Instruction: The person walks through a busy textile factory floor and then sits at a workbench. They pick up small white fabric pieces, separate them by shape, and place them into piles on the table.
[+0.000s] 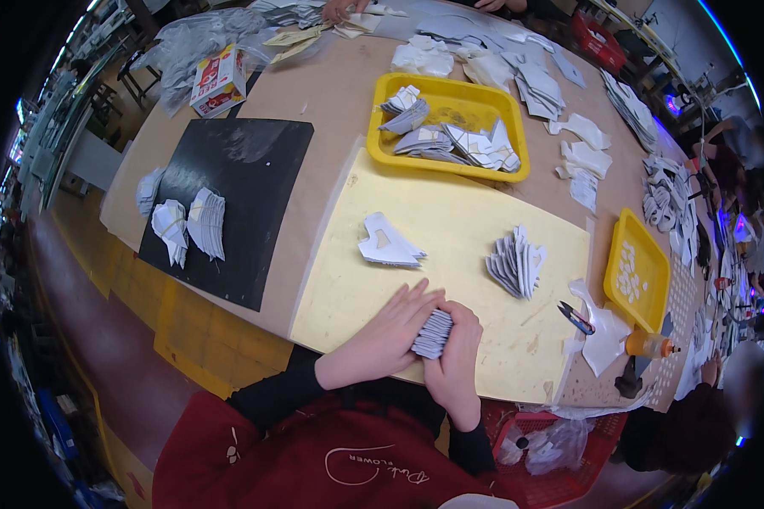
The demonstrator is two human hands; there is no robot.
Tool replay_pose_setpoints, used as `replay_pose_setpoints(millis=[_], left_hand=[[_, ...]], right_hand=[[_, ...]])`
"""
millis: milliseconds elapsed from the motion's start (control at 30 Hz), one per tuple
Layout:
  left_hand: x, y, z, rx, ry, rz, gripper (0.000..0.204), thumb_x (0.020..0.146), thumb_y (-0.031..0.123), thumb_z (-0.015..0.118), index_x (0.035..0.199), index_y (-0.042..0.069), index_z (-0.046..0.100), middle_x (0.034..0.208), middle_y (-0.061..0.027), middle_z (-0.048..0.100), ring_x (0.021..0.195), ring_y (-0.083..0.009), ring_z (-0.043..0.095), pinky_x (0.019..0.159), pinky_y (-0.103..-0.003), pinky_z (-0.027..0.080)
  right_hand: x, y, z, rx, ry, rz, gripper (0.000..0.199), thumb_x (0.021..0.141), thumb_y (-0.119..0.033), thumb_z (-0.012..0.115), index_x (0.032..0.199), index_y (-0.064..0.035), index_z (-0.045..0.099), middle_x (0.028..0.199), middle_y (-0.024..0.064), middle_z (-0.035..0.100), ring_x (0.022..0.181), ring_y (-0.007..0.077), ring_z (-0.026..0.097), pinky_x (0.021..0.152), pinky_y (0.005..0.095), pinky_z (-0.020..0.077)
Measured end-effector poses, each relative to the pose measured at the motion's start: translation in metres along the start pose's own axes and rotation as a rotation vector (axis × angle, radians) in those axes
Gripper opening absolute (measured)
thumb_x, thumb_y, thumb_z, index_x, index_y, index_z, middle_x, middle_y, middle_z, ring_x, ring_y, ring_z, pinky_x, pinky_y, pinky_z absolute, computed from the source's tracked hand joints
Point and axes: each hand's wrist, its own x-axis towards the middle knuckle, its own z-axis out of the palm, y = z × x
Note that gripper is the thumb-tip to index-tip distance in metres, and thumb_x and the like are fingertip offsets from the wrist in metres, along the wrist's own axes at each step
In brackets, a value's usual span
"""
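Note:
Both of my hands are closed around one thick stack of white cut pieces (pixel 434 332) near the front edge of a pale yellow mat (pixel 450 225). My left hand (pixel 390 327) lies over the stack from the left. Against the stack's right side presses my right hand (pixel 457 360). Farther up the mat lie a small pile of white pieces (pixel 388 243) and a fanned bundle of the same pieces (pixel 516 261).
A yellow tray (pixel 444 87) holding several white bundles stands beyond the mat. A black mat (pixel 242 199) with white bundles lies at left. At right are a small yellow tray (pixel 637 271), scissors (pixel 575 317) and a glue bottle (pixel 649 344). Other people's hands work at the far edge.

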Motion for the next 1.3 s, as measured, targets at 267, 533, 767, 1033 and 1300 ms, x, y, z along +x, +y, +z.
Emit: replay_pose_setpoints(millis=[267,533,767,1033,1300], left_hand=[[-0.011,0.007,0.0,-1.425,0.142,0.017,0.091,0.087,0.034,0.07,0.154,0.006,0.014,0.158,-0.0164,0.019,0.145,-0.0289,0.025,0.117,-0.041,0.025],[-0.006,0.007,0.004,-1.814,0.222,-0.306,0.077,0.091,0.029,0.066,0.151,0.007,0.023,0.146,-0.0192,0.039,0.132,-0.0286,0.045,0.11,-0.043,0.04],[-0.011,0.013,-0.001,-1.857,0.325,-0.258,0.069,0.087,0.005,0.066,0.146,0.006,0.031,0.136,-0.0137,0.046,0.127,-0.0247,0.05,0.106,-0.039,0.045],[-0.011,0.008,0.006,-1.733,0.447,-0.289,0.057,0.087,-0.003,0.063,0.139,0.004,0.04,0.127,-0.0109,0.053,0.118,-0.0184,0.055,0.098,-0.034,0.05],[-0.012,0.011,0.009,-1.691,0.503,-0.299,0.056,0.085,-0.005,0.064,0.136,0.004,0.042,0.125,-0.0107,0.053,0.116,-0.0179,0.055,0.099,-0.033,0.049]], right_hand=[[0.002,-0.024,-0.009,1.166,-0.213,0.518,0.063,0.082,-0.005,0.058,0.14,-0.0011,0.036,0.145,0.0145,0.036,0.129,0.0242,0.042,0.104,0.0359,0.0379],[0.014,-0.024,-0.01,0.076,0.066,0.015,0.062,0.08,-0.009,0.072,0.136,-0.0019,0.045,0.138,0.0138,0.037,0.12,0.0209,0.047,0.098,0.0325,0.0423],[0.014,-0.013,-0.014,0.68,0.178,0.248,0.04,0.082,0.005,0.07,0.118,0.0051,0.053,0.104,0.0065,0.059,0.086,0.0065,0.056,0.075,0.0197,0.0463],[0.014,-0.016,-0.012,0.728,0.204,0.319,0.033,0.087,0.007,0.065,0.118,0.0094,0.053,0.096,0.0085,0.064,0.08,0.0071,0.061,0.072,0.0186,0.0494],[0.014,-0.014,-0.015,0.655,0.193,0.3,0.032,0.088,0.007,0.064,0.118,0.0094,0.054,0.098,0.0088,0.064,0.083,0.0079,0.062,0.075,0.0198,0.0499]])
